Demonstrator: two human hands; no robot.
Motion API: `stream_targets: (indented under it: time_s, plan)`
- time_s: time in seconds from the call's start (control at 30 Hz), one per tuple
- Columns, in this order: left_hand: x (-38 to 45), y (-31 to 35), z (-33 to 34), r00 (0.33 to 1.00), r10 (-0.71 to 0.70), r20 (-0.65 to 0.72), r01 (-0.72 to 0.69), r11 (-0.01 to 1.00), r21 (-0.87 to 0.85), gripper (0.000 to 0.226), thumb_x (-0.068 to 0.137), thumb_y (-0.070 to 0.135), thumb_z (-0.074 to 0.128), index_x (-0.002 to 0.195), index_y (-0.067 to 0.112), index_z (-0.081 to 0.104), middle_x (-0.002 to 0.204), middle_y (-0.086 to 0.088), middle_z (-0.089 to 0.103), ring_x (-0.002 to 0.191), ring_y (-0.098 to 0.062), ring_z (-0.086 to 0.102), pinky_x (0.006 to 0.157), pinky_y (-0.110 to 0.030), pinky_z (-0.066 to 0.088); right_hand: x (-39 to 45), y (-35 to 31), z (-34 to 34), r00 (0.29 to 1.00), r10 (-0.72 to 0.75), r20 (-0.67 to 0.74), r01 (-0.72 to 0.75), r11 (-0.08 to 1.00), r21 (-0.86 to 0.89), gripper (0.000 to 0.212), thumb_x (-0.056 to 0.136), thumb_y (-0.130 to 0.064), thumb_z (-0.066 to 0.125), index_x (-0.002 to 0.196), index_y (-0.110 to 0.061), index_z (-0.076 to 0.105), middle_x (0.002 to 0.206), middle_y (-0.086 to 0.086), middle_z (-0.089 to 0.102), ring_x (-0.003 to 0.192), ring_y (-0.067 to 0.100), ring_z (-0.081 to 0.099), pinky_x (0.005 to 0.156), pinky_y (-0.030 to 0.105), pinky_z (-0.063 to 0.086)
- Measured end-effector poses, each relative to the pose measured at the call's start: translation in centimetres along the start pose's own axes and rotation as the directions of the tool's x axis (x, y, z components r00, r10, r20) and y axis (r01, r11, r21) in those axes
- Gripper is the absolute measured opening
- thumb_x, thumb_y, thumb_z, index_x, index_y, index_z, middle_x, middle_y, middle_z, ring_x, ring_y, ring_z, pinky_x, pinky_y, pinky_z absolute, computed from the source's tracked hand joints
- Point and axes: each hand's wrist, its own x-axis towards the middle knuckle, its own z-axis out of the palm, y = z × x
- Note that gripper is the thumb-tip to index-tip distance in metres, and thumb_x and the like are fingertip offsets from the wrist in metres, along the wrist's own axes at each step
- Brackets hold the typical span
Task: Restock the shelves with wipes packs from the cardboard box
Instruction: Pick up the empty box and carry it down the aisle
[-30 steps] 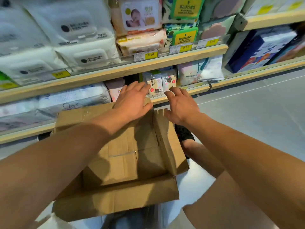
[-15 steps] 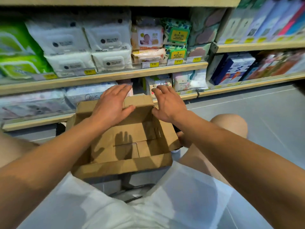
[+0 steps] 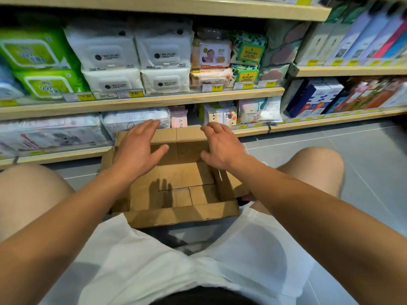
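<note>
An open cardboard box [image 3: 182,213] sits on the floor between my knees, and its inside shows only bare cardboard. My left hand [image 3: 137,150] hovers over the box's far left corner, fingers spread, holding nothing. My right hand [image 3: 221,146] hovers over the far right side, fingers apart and slightly curled, also holding nothing. Just beyond the box, small wipes packs [image 3: 220,115] stand on the lowest shelf [image 3: 308,122]. White wipes packs [image 3: 136,60] are stacked on the middle shelf [image 3: 154,101].
Green packs [image 3: 37,62] fill the middle shelf's left end, baby wipes [image 3: 211,60] its right part. Blue boxes [image 3: 312,95] stand on the right-hand shelves. Large soft packs [image 3: 52,133] lie at lower left. Grey tile floor [image 3: 363,155] extends to the right.
The view has pulled back and up, showing more shelves and both my knees. My hands have drawn back from the lowest shelf to over the box.
</note>
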Motion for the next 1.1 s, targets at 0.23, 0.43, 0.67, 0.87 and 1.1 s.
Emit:
stream_targets:
  time_s: [0.23,0.43,0.67,0.87,1.1]
  plan:
    - [-1.4,-4.8,1.8,0.981,-0.186,0.047,0.188,0.982,-0.023,0.070,0.088,0.043,0.060,0.148,0.018,0.032,0.151,-0.007,0.036,0.138,-0.026,0.032,0.114,-0.043,0.029,1.4,0.0,4.1,0.993,0.078,0.094,-0.089,0.989,0.118,0.075,0.087,-0.036,0.064,0.150,-0.018,0.029,0.155,0.003,0.028,0.141,0.027,0.024,0.116,0.041,0.028]
    - [-1.5,-9.1,5.4,0.896,-0.406,0.181,0.421,0.906,-0.051,0.074,0.089,0.040,0.061,0.150,0.013,0.027,0.151,-0.013,0.035,0.138,-0.029,0.034,0.113,-0.040,0.029,2.9,2.2,9.2,0.926,0.303,0.224,-0.351,0.909,0.225,0.073,0.089,-0.038,0.065,0.149,-0.022,0.028,0.157,0.001,0.024,0.142,0.028,0.026,0.113,0.042,0.030]
    - [-1.8,-14.7,8.8,0.713,-0.623,0.321,0.669,0.742,-0.046,0.085,0.080,0.057,0.062,0.148,0.023,0.027,0.143,-0.008,0.046,0.125,-0.030,0.048,0.103,-0.045,0.043,4.8,6.5,15.0,0.811,0.504,0.298,-0.579,0.765,0.282,0.079,0.086,-0.043,0.066,0.151,-0.029,0.022,0.159,0.004,0.019,0.144,0.034,0.020,0.114,0.052,0.029]
    - [-1.4,-19.0,11.8,0.523,-0.757,0.392,0.840,0.536,-0.085,0.093,0.075,0.051,0.072,0.147,0.040,0.013,0.141,-0.006,0.043,0.124,-0.035,0.047,0.100,-0.056,0.042,6.6,8.8,18.8,0.688,0.546,0.479,-0.723,0.578,0.380,0.086,0.088,-0.042,0.066,0.152,-0.038,0.009,0.158,0.006,0.021,0.141,0.039,0.029,0.110,0.055,0.034]
    - [-0.3,-19.7,14.5,0.513,-0.744,0.429,0.840,0.537,-0.073,0.097,0.086,0.043,0.066,0.151,0.036,-0.005,0.145,-0.004,0.046,0.114,-0.035,0.058,0.093,-0.043,0.048,7.9,8.9,20.8,0.794,0.427,0.432,-0.601,0.656,0.457,0.090,0.092,-0.026,0.064,0.154,-0.035,-0.002,0.161,-0.003,0.020,0.144,0.030,0.027,0.113,0.044,0.027]
